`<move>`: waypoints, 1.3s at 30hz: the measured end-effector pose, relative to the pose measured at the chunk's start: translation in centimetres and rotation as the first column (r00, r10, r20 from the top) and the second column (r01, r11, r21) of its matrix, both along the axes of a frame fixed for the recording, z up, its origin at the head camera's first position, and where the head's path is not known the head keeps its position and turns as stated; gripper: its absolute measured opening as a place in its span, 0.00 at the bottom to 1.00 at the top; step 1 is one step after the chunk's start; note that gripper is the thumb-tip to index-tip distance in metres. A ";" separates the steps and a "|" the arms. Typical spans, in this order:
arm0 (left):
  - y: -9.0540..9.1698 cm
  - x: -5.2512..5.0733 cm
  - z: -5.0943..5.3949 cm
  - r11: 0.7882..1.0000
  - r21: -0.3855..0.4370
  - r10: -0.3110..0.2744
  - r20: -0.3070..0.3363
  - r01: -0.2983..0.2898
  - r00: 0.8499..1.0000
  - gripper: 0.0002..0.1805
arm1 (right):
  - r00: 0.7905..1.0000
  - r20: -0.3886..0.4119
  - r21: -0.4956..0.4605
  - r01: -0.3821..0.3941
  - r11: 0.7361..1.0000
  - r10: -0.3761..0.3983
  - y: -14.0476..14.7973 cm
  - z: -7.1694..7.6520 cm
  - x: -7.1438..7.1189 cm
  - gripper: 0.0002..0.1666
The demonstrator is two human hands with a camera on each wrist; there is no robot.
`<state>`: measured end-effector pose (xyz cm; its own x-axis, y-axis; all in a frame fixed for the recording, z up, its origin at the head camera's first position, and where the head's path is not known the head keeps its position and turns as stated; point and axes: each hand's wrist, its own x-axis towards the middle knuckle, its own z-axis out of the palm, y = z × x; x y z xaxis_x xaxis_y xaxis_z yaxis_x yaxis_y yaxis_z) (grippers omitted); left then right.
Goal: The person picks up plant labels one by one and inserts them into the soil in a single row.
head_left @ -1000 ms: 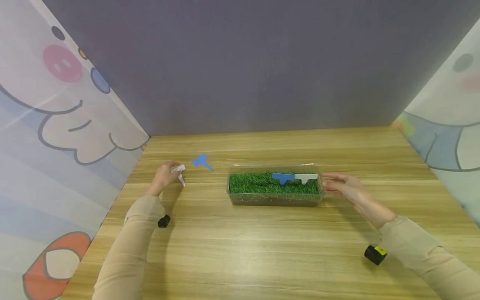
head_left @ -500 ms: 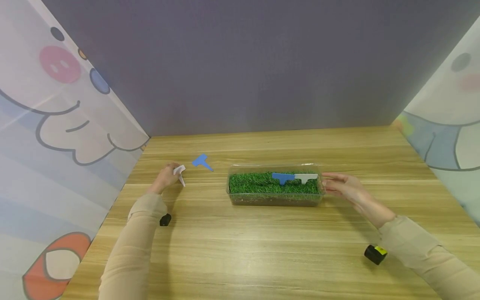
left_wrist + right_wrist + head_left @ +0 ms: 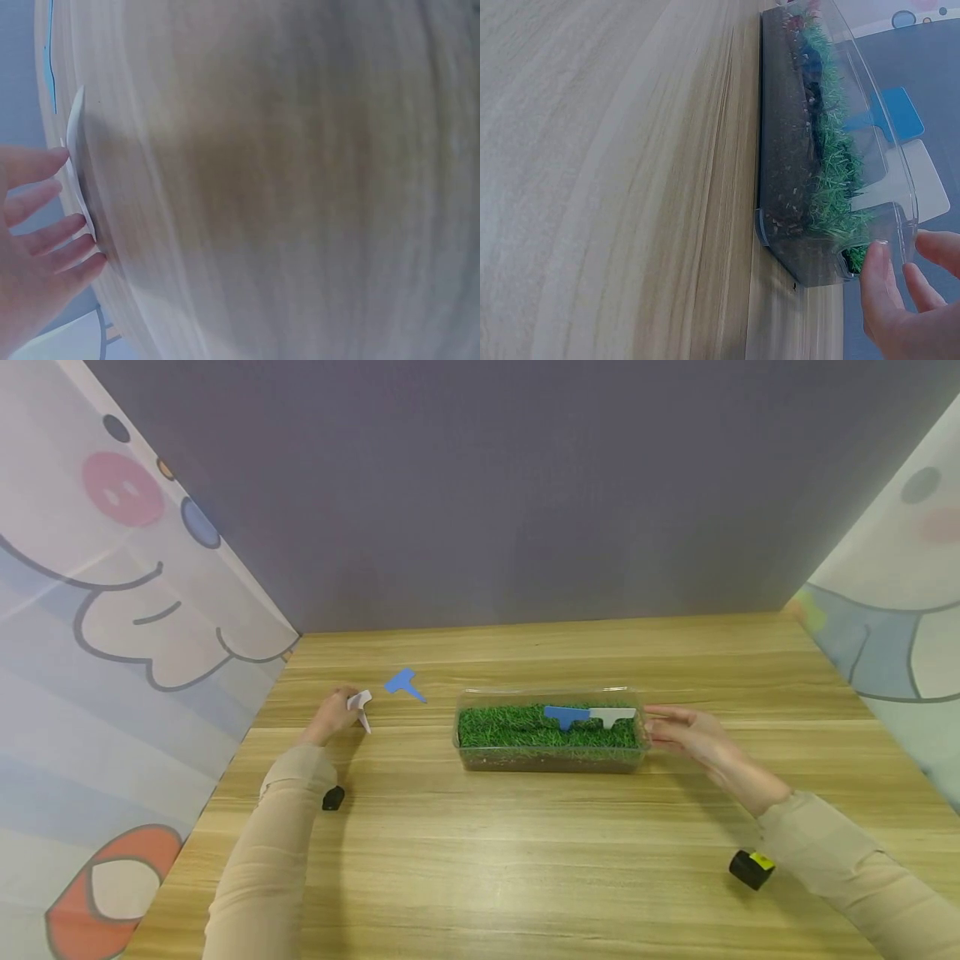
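Observation:
My left hand [image 3: 332,717] is at the left of the table. Its thumb and fingers pinch a white T-shaped plant label [image 3: 363,701]; in the left wrist view the label [image 3: 74,154] leans off the tabletop at the fingertips. Behind it lies a blue T-shaped label [image 3: 402,682], flat. The clear planter box [image 3: 551,758] holds dark soil and green grass. A blue label [image 3: 566,716] and a white label [image 3: 612,716] stand side by side in it. My right hand [image 3: 705,742] touches the box's right end with mostly straight fingers [image 3: 885,296].
The wooden table [image 3: 480,860] runs back to a grey panel [image 3: 525,493]. Cartoon-printed curtains [image 3: 97,635] hang at both sides. A black wrist camera [image 3: 750,869] sits under the right cuff, another black wrist camera [image 3: 333,797] under the left.
My left hand and forearm have shifted slightly to the right, and the white label in the fingers has moved a little with them. The right hand and the box have stayed put.

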<state>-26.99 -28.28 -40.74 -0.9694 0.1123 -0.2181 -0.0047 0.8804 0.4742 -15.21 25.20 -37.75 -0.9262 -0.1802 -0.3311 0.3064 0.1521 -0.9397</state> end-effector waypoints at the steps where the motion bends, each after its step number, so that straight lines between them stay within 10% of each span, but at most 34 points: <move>1: 0.0 -0.1 0.0 1.000 -0.005 -0.002 -0.002 0.002 1.000 0.26 | 1.000 0.001 0.004 -0.001 1.000 0.001 0.0 0.0 0.0 0.39; 21: -0.2 -0.5 0.4 0.995 -0.072 -0.065 -0.011 0.064 0.998 0.25 | 1.000 -0.006 0.025 0.006 1.000 -0.006 0.0 -0.6 -0.3 0.39; 39: -0.3 -0.9 1.5 0.999 -0.045 -0.011 0.161 0.019 0.987 0.29 | 1.000 -0.004 -0.033 0.019 0.999 -0.019 -0.1 0.1 -0.1 0.38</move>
